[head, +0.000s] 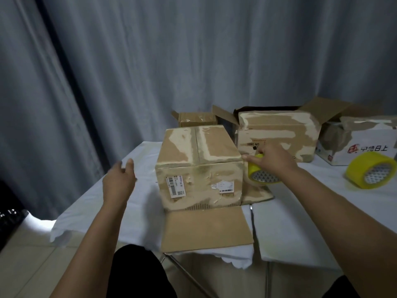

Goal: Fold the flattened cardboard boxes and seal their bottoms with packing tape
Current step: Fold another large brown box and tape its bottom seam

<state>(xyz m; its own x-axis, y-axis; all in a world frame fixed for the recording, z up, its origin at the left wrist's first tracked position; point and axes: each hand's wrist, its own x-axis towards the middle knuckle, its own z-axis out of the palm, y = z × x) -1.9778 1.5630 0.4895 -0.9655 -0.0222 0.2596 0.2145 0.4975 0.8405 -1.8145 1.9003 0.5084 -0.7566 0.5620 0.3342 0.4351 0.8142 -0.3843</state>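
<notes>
Sealing step: box [198, 166] stands bottom-up on the bench [137, 203], seam probably untaped. My right hand [271, 157] grips the tape roll [258, 174] beside it; left hand [119, 179] open, empty. Next: find tape end, stick across seam.

Grey curtain [193, 50] hanging in long vertical folds across the whole background, darker at the left edge. White cloth [103, 211] spread over the table, drooping past the near edge (scalloped hem visible at the front), with metal table legs [189, 274] crossing beneath. Pale tiled floor [28, 250] at lower left; dark object [10, 218] at the far left edge, too dim to identify.
</notes>
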